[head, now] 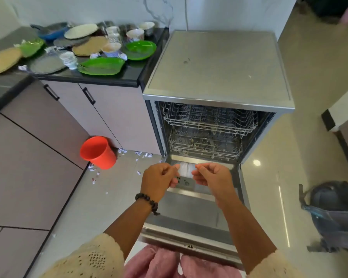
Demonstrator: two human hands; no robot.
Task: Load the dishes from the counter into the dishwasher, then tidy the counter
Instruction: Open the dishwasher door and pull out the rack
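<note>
Your left hand [159, 177], right hand [212, 175]: fingers loosely curled, holding nothing, above open dishwasher [209, 125] door. Dishes [84, 47]: piled on counter [129, 76], well apart. Likely fragile, slippery; take plates by rim.

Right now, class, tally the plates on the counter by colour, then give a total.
Green plates: 3
Tan plates: 2
Grey plates: 2
Pale speckled plate: 1
Total: 8 that I can tell apart; the stack may hide others.
</note>
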